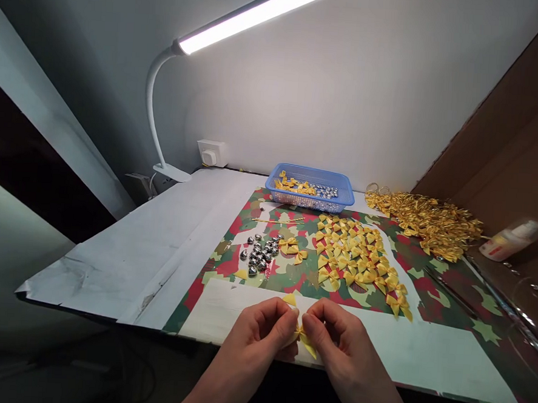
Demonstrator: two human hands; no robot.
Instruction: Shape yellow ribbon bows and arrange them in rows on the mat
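Pinched between both hands at the table's front edge is a yellow ribbon bow (pixel 306 343). Its tails stick out above and below the fingertips. My left hand (pixel 265 329) is closed on the bow's left side, and my right hand (pixel 336 336) is closed on its right side. The fingers hide the middle of the bow. Beyond the hands lies a cluster of silver bells (pixel 262 253), with a few loose yellow bows (pixel 293 249) beside it. Many more yellow bows (pixel 354 252) are spread out to the right.
At the back stands a blue basket (pixel 342 201) holding bows and silver pieces. A heap of gold ribbon strands (pixel 432 223), a white bottle (pixel 509 242) and tweezers (pixel 450 290) are on the right. A clip-on lamp (pixel 152 106) arches over the paper-covered table (pixel 125 241).
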